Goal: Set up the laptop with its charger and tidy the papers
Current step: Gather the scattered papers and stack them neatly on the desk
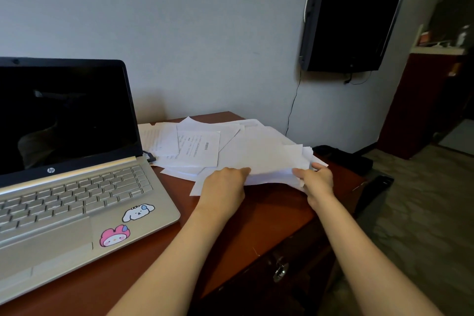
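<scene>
Papers (269,154) in both my hands at the right end of the red-brown desk (269,213).
I am gripping the near edge of the loose white sheets with my left hand (223,185), fingers tucked under, and pinching the same edge with my right hand (316,182). More sheets are lying fanned behind, reaching the open laptop (77,187), which is sitting at the left with a dark screen and a cable (150,156) at its right side. A dark television (351,13) is hanging on the grey wall (179,20).
</scene>
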